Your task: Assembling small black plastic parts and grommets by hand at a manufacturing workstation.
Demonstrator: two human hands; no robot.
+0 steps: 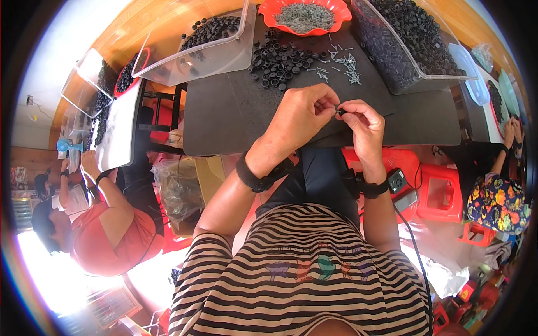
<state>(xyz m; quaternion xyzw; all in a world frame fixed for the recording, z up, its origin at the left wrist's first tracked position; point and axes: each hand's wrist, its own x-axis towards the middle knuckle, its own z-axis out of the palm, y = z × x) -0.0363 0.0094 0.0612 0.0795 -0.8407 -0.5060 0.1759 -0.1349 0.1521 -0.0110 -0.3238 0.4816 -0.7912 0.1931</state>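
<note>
My left hand (302, 115) and my right hand (365, 127) meet above the dark work table (224, 120), fingertips nearly touching. Between the right thumb and fingers sits a small black plastic cap (341, 111). The left fingers pinch a thin silvery piece that looks like a screw, its tip at the cap; most of it is hidden by the fingers. Beyond my hands lies a loose heap of black caps (283, 60). To its right, silvery screws (350, 68) are scattered on the table.
A red scalloped bowl (268, 10) of screws stands at the back. Clear plastic bins with black parts flank it, one left (224, 59) and one right (403, 84). Co-workers sit at left (115, 238) and far right (496, 204). Red stools (440, 193) stand near my right side.
</note>
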